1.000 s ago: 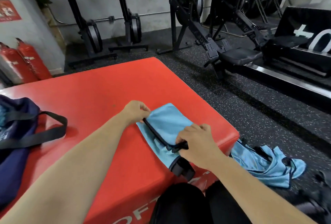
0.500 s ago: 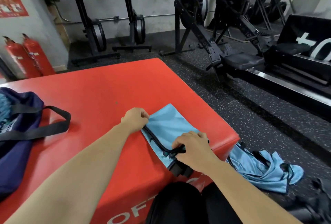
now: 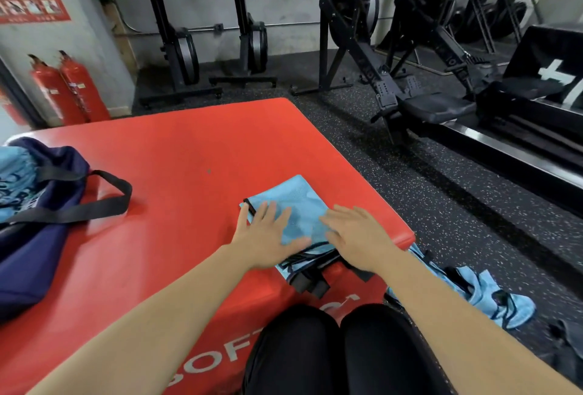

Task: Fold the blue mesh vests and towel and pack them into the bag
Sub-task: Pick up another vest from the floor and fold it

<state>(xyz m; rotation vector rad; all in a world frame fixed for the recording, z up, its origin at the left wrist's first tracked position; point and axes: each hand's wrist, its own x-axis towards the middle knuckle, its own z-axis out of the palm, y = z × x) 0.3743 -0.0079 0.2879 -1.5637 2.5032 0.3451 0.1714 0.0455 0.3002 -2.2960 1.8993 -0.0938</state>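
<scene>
Gym floor of dark speckled rubber surrounds a red padded block, whose top serves as my work surface. On its near right corner lies the folded blue mesh vest, a flat light-blue packet with black edging; its black trim hangs over the near edge of the block. My left hand and right hand both lie palm-down on the packet, fingers straight and spread, gripping nothing. Handling, as I judge it: the mesh is very light, limp and probably slick, so the fold will likely spring open or slide once pressure is released. Recommended hold: pinch both short ends through all layers, or slide one flat hand beneath and clamp from above; avoid lifting by the trim alone. The bag, navy with black straps, rests on the far left of the block, well apart from the packet. A second vest lies crumpled on the floor beside the block's right corner. Limits of view: my hands cover the packet's near half, so I cannot count its layers; the right fingertips are blurred; the bag is cut off by the frame edge; light-blue patterned fabric shows at its mouth, but I cannot tell whether that is the towel; my right forearm hides part of the second vest.
</scene>
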